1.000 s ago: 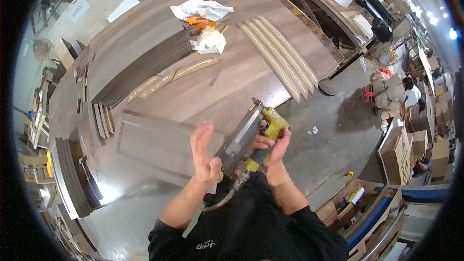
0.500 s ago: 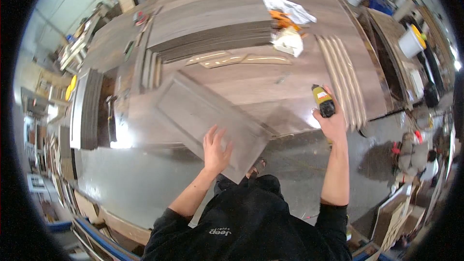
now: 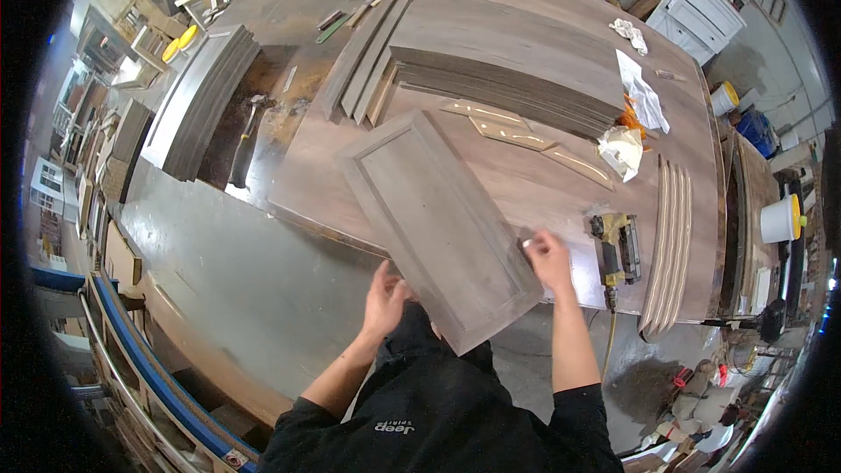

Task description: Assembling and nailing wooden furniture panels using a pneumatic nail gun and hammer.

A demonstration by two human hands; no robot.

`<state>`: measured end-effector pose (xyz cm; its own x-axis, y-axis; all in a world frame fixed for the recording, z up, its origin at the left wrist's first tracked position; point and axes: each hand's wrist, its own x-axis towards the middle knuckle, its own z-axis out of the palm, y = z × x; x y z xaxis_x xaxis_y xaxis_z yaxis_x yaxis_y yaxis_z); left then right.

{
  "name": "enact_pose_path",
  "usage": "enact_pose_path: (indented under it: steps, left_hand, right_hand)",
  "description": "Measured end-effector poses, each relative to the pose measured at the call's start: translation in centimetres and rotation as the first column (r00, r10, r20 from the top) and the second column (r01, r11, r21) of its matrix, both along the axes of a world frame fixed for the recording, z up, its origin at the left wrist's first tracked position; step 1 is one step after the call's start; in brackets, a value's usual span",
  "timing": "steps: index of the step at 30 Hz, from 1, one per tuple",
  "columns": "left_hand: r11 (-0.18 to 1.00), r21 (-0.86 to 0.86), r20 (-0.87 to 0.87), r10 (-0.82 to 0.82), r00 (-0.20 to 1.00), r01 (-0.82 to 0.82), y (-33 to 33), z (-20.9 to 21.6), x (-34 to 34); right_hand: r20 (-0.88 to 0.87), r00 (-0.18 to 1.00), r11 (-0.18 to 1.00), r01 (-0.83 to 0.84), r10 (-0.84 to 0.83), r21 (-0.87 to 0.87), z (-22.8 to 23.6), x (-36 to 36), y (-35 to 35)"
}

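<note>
A grey-brown cabinet door [image 3: 442, 223] with a raised frame lies at an angle, its near end overhanging the table edge in front of my body. My left hand [image 3: 385, 300] is at the door's left edge, fingers apart; whether it touches the edge is hard to tell. On the opposite side, my right hand [image 3: 549, 260] is closed, slightly blurred, with a small whitish bit at its fingertips that I cannot make out. Farther right, a yellow-and-black nail gun [image 3: 613, 250] lies on the table, its hose running off the near edge.
Stacked panels [image 3: 508, 92] lie across the wooden table [image 3: 324, 175], with glue-streaked strips [image 3: 526, 133] before them. Long wavy-looking mouldings [image 3: 667, 250] lie at right. A hammer [image 3: 245, 144] and more stacked panels [image 3: 197, 105] are at left. Crumpled paper [image 3: 620, 153] sits beyond the nail gun.
The nail gun has left my right hand and now lies on the table. My right hand has moved left to the door. The door has turned more lengthwise; the whole view has shifted.
</note>
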<state>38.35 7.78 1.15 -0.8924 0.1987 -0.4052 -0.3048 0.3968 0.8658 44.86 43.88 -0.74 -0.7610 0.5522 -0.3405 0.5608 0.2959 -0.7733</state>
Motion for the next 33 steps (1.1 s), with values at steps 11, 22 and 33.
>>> enact_pose_path:
  steps: [11, 22, 33]
  left_hand:
    - [0.952, 0.299, 0.378, -0.184, 0.907, 0.069, -0.6, 0.9, -1.3]
    - [0.773, -0.621, -0.510, -0.526, 0.681, 0.132, 2.7, -0.6, -30.3]
    - [0.629, -0.650, -0.092, -0.621, 0.778, 0.425, -6.1, 0.5, -27.5]
  right_hand:
    - [-0.120, 0.993, 0.939, 0.032, 0.010, 0.341, 0.7, -0.3, -5.1]
    - [-0.209, 0.674, 0.684, 0.729, -0.708, 0.031, -3.5, 12.0, -10.5]
    - [-0.253, 0.665, 0.686, 0.727, -0.702, 0.008, -0.4, 5.7, -4.8]
